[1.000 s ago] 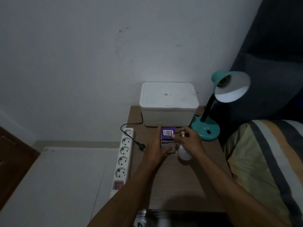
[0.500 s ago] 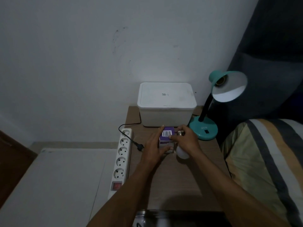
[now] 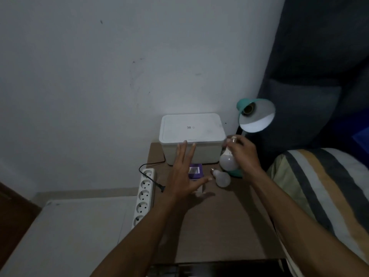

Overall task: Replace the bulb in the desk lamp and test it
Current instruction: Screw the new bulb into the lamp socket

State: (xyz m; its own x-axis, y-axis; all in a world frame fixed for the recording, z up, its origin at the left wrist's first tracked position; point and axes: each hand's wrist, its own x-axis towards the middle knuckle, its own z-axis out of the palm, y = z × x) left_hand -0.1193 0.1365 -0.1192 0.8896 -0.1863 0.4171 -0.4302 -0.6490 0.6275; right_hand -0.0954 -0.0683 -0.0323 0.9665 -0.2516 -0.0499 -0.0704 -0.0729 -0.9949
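While my right hand (image 3: pixel 242 154) curls its fingers round a white bulb (image 3: pixel 228 160), I hold it off the table with its metal screw base (image 3: pixel 233 139) pointing up past my fingertips and its frosted globe hanging below my palm. The glass looks matte and unlit, wide and round at the bottom, narrowing toward the threaded cap. Just below and to the left of that hand, a second bulb (image 3: pixel 221 177) of the same white lies on its side on the table (image 3: pixel 219 226), apart from my fingers.

Half a second ago both hands were down together at the purple box (image 3: pixel 194 171), the right one at a bulb beside it; now the right has lifted its bulb up toward the lamp, and the left has let go of the box and risen clear.

My left hand (image 3: pixel 184 174) hovers flat over the box with its fingers straight and spread, thumb stuck out to the right, gripping nothing. Both forearms reach forward from the bottom edge, the right wrist bent inward.

Beyond my right fingertips, the teal desk lamp (image 3: pixel 257 114) tips its shade toward me, its socket (image 3: pixel 248 108) bare. Past my left fingertips sits a white lidded bin (image 3: pixel 192 136). Left of that hand lies a white power strip (image 3: pixel 144 192), and a loose black plug (image 3: pixel 161 187) rests beside it.
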